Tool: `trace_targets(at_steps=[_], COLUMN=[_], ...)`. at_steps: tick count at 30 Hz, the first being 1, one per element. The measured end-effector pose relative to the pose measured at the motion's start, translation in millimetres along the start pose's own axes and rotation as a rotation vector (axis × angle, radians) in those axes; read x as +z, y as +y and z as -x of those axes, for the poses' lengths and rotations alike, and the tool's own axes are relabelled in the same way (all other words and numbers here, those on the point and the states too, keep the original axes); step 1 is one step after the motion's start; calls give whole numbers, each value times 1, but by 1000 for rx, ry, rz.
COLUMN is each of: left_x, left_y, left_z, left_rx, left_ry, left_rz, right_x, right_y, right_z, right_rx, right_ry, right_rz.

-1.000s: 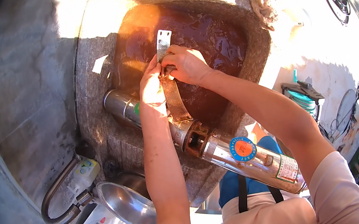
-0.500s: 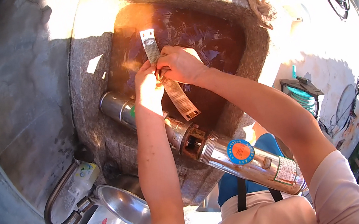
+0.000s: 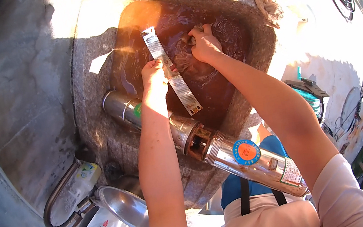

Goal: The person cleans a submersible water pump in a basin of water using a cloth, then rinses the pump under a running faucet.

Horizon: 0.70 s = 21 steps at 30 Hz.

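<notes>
Stone basin (image 3: pixel 94 93), rough and grey, fills the frame centre in hard sunlight; its hollow holds dark brown water (image 3: pixel 223 46). Left hand (image 3: pixel 153 74) grips a perforated metal strip (image 3: pixel 170 70), flat and narrow, slanting above the water. Right hand (image 3: pixel 203 43) is clenched on a small dark object at the water surface. Cylindrical steel pump (image 3: pixel 224 149) lies across the basin's lower rim. Steel bowl (image 3: pixel 122 207) sits lower left.
</notes>
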State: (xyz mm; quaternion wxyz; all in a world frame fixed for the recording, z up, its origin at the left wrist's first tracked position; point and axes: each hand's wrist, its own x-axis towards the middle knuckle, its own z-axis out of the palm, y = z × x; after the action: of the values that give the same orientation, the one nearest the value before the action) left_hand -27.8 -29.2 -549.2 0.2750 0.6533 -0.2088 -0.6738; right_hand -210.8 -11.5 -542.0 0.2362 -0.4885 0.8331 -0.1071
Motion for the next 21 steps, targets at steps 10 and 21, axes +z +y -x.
trace_targets(at_steps=[10, 21], left_x=[12, 20], left_y=[-8, 7], left_z=[6, 17], left_rx=[122, 169], left_ry=[214, 179], left_rz=[-62, -60], right_x=[-4, -3], right_y=[-28, -24], right_z=[42, 34], right_rx=[-591, -630], right_ry=[-247, -123], right_rz=[-291, -313])
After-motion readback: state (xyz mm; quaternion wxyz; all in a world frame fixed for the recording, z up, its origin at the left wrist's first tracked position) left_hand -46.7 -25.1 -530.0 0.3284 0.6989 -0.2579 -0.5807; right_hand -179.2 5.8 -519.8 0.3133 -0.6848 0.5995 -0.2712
